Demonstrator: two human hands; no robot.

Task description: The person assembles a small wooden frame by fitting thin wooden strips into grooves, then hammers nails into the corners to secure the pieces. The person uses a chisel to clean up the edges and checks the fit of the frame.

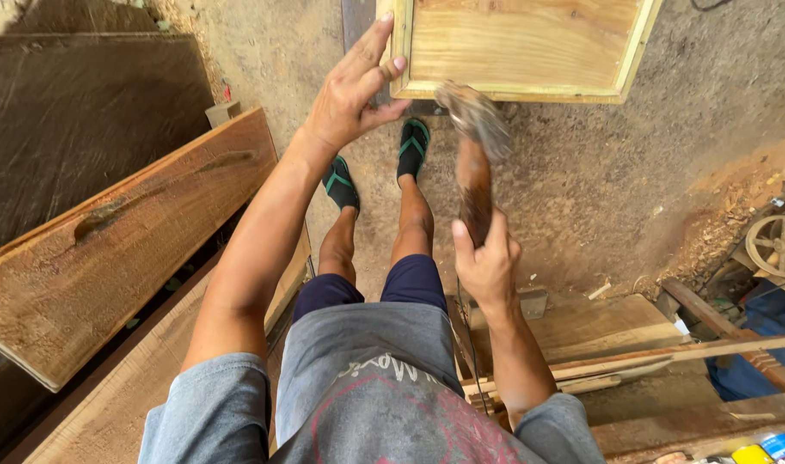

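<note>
— What is the right hand (489, 262) doing?

— It is closing round the brown handle of a worn brush (476, 150), fingers wrapping the lower end, thumb pressing along the side. The bristles are pointing away from the grip, blurring just under the corner of the wooden panel (521, 43).

— And the left hand (354, 94)?

— It is lying open, fingers stretched, the fingertips touching the panel's pale framed edge on the side across from the brush. It is steadying, not clasping.

— How would you judge the brush handles?

— Light and stiff in the handle, soft and frayed at the head, I would say. Holding it low on the handle, as the hand is doing, is giving reach; nearer the bristles would give more control. The wood looks dry, so slipping seems unlikely.

— The panel?

— Flat, rigid, probably fairly heavy for one open palm; its raised border looks like the natural place to take hold.

— What is lying farther out?

— Beyond the left arm a thick rough plank (109, 249) is leaning. Below the hands the person's sandalled feet (380, 167) are standing on a sawdust floor (599, 180). Past the right arm, timber strips (659, 352) are lying, with a spoked wheel (778, 245) beyond them.
</note>
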